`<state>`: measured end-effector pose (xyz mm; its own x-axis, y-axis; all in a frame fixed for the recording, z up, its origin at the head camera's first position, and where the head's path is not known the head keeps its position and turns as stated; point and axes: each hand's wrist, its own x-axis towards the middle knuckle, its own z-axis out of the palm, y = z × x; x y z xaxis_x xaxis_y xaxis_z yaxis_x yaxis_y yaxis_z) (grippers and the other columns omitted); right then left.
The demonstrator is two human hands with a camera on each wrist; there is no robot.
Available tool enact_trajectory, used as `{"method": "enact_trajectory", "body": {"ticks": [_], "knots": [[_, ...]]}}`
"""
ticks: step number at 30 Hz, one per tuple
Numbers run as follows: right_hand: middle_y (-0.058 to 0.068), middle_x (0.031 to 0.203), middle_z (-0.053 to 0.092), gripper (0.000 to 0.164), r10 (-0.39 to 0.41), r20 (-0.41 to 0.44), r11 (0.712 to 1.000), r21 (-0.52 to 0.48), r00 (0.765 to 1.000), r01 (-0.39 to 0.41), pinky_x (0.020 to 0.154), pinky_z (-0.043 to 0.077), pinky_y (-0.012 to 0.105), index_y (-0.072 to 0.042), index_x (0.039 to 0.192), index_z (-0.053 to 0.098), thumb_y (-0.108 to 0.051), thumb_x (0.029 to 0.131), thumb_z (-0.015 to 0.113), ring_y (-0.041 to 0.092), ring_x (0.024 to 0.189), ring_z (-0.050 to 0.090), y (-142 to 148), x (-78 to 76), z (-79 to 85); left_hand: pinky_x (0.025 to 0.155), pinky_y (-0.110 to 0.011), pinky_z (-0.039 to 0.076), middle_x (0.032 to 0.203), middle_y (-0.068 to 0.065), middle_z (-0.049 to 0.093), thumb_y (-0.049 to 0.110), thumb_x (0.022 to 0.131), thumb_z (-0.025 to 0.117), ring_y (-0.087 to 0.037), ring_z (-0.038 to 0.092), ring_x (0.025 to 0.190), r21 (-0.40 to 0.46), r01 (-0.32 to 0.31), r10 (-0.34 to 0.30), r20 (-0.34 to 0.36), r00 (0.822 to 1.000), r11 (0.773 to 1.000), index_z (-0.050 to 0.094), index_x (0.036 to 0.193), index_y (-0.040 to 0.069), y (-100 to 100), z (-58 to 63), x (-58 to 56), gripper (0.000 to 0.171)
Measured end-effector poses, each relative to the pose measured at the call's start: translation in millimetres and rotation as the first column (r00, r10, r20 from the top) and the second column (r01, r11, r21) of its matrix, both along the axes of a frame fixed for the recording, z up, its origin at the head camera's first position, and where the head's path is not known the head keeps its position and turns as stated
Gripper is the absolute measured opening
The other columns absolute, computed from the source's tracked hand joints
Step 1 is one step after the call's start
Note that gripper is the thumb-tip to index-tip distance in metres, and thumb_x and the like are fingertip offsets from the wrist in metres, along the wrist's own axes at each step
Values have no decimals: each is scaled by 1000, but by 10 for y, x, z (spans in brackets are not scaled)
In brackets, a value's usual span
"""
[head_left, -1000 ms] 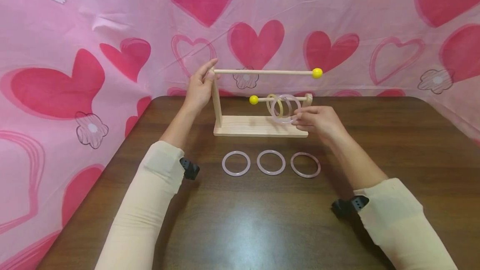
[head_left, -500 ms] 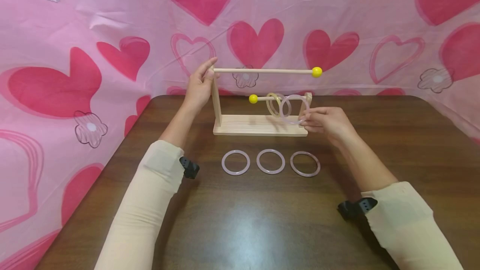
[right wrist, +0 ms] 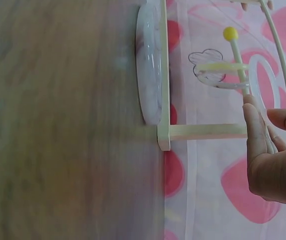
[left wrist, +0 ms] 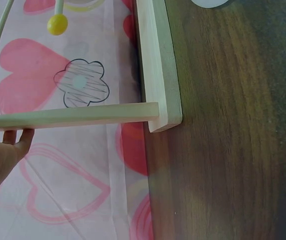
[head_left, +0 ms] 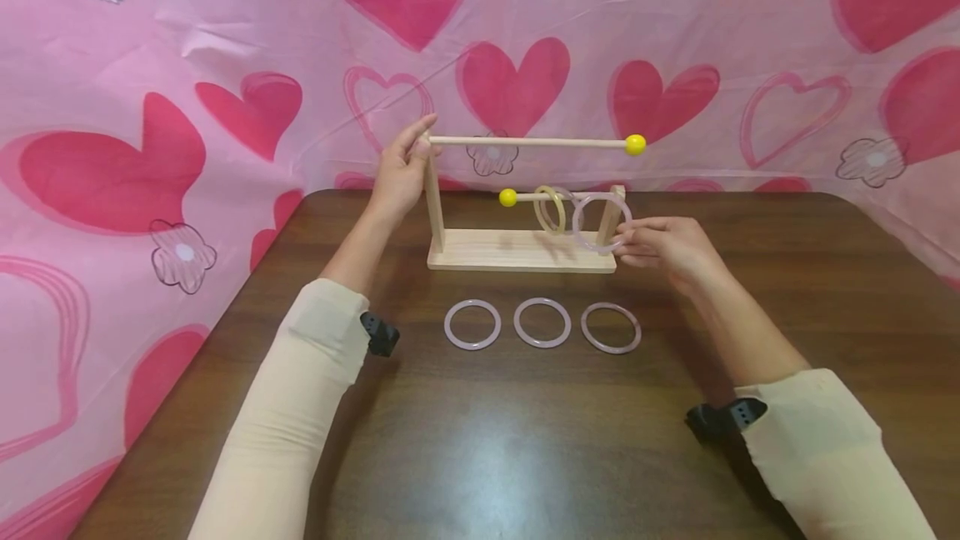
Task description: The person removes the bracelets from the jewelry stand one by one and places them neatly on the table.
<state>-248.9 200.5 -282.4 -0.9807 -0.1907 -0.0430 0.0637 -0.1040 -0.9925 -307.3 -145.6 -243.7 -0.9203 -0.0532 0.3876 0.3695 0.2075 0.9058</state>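
My left hand [head_left: 402,169] grips the top of the tall left post of a wooden two-rod stand [head_left: 517,252]; in the left wrist view, fingertips [left wrist: 25,136] show against that post. A lilac bangle [head_left: 576,227] is pinched by its right edge in my right hand [head_left: 670,252]. It hangs upright, overlapping the stand's short right post in the head view. On the lower rod hang a yellow bangle [head_left: 561,213] and a paler one [right wrist: 223,85], partly hidden behind it. The upper rod [head_left: 525,142] carries no bangle.
In front of the stand, three lilac bangles lie flat in a row on the brown table [head_left: 450,432]: a left one [head_left: 447,333], a middle one [head_left: 517,332] and a right one [head_left: 637,337]. Yellow balls cap both rods, such as the upper ball [head_left: 635,145]. Pink heart-patterned cloth hangs behind.
My right hand has moved to the right with the lilac bangle, from beside the yellow bangle to in front of the short post. My left hand has stayed on the tall post.
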Motion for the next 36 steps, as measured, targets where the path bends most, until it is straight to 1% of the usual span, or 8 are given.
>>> {"method": "enact_trajectory", "body": {"ticks": [5, 10, 15, 18, 21, 29, 34, 36], "knots": [[9, 76, 70, 19, -2, 1, 1000, 15, 1000, 2, 69, 53, 29, -7, 82, 67, 4, 89, 53, 16, 73, 68, 67, -3, -11, 91, -33, 44, 122, -17, 57, 13, 98, 43, -23, 57, 107, -1, -1, 1, 2, 1000, 1000, 51, 134, 19, -5, -3, -4, 37], [8, 77, 70, 26, 10, 6, 999, 40, 1000, -10, 69, 53, 28, -11, 78, 69, 3, 90, 51, 14, 73, 68, 166, 6, -20, 92, -34, 44, 127, -14, 55, 13, 98, 43, -23, 57, 108, 2, 2, -2, 1, 1000, 1000, 50, 134, 17, -4, -3, -4, 37], [8, 78, 70, 29, 33, 15, 999, 35, 999, -33, 70, 53, 28, -11, 78, 70, 4, 91, 49, 14, 74, 68, 258, 22, -26, 91, -34, 44, 119, -18, 59, 14, 98, 43, -23, 57, 108, -6, 3, -3, -7, 1000, 1000, 50, 134, 17, -3, -3, 6, 37], [9, 78, 70, 28, 42, 18, 999, 22, 999, -42, 70, 53, 28, -10, 79, 70, 4, 91, 49, 14, 74, 68, 305, 25, -29, 91, -34, 44, 114, -19, 61, 14, 98, 43, -22, 58, 107, -17, -2, 2, -12, 1000, 1000, 50, 134, 16, -2, -2, 16, 37], [9, 79, 70, 27, 48, 21, 999, 13, 999, -48, 70, 53, 28, -10, 80, 70, 3, 91, 50, 14, 74, 68, 351, 31, -26, 91, -34, 44, 114, -18, 61, 14, 98, 43, -22, 58, 106, -23, -5, 5, -14, 1000, 1000, 50, 134, 17, 1, 2, 22, 37], [8, 80, 70, 26, 65, 14, 998, 22, 998, -65, 69, 53, 27, -10, 81, 71, 3, 91, 51, 14, 75, 68, 487, 53, -25, 92, -34, 43, 126, -14, 55, 13, 98, 43, -24, 57, 109, -9, 5, -5, -7, 1000, 1000, 51, 134, 18, 1, 3, 9, 37], [9, 82, 70, 25, 86, 35, 995, 38, 996, -87, 69, 53, 29, -9, 82, 72, 4, 90, 52, 15, 75, 68, 575, 59, -31, 92, -34, 43, 120, -17, 58, 14, 98, 43, -24, 57, 109, -14, 1, -1, -3, 1000, 1000, 50, 134, 18, -1, 5, 7, 37], [9, 83, 70, 24, 93, 40, 994, 60, 995, -96, 69, 53, 30, -9, 83, 72, 4, 90, 53, 15, 75, 68, 610, 65, -34, 92, -34, 43, 118, -19, 59, 15, 98, 43, -23, 57, 108, -16, -2, 2, -2, 1000, 1000, 50, 134, 18, -1, 5, 10, 37]]}}
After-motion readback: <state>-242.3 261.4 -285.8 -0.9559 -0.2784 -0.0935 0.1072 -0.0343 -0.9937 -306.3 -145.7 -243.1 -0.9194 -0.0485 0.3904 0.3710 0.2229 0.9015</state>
